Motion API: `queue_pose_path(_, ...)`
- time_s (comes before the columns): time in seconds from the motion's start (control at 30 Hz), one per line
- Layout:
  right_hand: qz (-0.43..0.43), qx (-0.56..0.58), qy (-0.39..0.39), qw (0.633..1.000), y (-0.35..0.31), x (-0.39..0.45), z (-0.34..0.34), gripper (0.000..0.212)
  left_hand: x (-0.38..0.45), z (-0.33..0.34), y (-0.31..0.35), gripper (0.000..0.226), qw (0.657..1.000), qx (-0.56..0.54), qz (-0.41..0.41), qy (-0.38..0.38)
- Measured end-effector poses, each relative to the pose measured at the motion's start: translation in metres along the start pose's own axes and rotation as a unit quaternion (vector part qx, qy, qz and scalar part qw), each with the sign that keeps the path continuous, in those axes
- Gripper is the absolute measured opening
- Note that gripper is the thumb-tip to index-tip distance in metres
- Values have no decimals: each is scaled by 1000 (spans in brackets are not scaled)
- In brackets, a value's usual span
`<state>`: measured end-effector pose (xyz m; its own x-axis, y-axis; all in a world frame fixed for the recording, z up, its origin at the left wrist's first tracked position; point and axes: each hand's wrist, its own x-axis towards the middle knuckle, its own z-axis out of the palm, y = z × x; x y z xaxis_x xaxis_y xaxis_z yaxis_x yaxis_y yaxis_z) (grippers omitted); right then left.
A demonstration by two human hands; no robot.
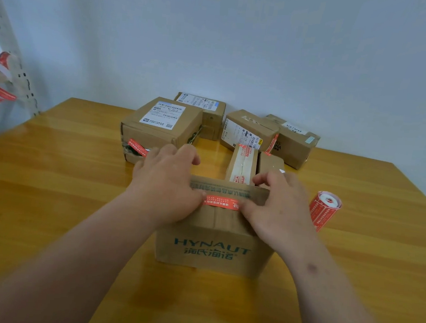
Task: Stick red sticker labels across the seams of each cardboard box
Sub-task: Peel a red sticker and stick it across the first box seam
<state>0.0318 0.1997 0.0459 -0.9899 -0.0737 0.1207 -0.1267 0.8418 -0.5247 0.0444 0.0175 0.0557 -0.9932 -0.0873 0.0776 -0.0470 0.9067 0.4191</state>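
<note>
Both hands, L [165, 183] & R [277, 205], press red sticker [221, 203] on cardboard box [214, 246].

Two bare forearms in shot, no sleeves visible anywhere down to frame edge. Left hand [165, 183]: no ring, no watch, no glove, wrist unadorned. Right hand [279, 205]: bare as well, nothing on fingers, no band at wrist. Small dark mark on right forearm [312, 268], roundish, partway up from wrist. Fingernails short as far as they show, unpainted. Both forearms broad and blurred at lower edge.
</note>
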Motion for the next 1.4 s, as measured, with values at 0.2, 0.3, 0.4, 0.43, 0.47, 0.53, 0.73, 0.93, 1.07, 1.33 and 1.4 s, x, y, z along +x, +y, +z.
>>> queue_pose_path(0.2,49,116,-70,990,1,4,8,45,-3,13,-3,40,968,-235,-39,-80)
queue_pose_path(0.3,22,29,-68,997,-1,7,11,66,-1,17,-2,55,978,-197,-26,-58)
queue_pose_path(0.4,41,110,-101,988,3,8,6,53,2,14,-7,42,956,-275,-50,-86)
queue_pose_path(0.43,56,159,-115,979,5,9,4,46,2,13,-10,39,943,-312,-60,-97)
queue_pose_path(0.47,71,215,-121,966,7,9,3,40,3,12,-12,37,928,-351,-72,-101)
queue_pose_path(0.53,99,299,-112,942,6,9,3,30,3,12,-13,38,899,-415,-100,-97)
queue_pose_path(0.73,62,227,-76,969,7,10,10,30,1,17,-13,37,906,-406,-95,-72)
queue_pose_path(0.93,38,221,-114,968,10,7,6,41,0,15,-15,37,878,-452,-111,-106)
queue_pose_path(1.07,93,398,-145,901,18,8,0,44,0,11,-20,42,863,-475,-119,-121)
queue_pose_path(1.33,-23,382,-336,861,56,-7,-8,136,-14,-11,-22,128,975,51,107,-190)
queue_pose_path(1.4,-54,333,-292,895,45,-8,-13,136,-15,-13,-9,129,961,133,145,-194)
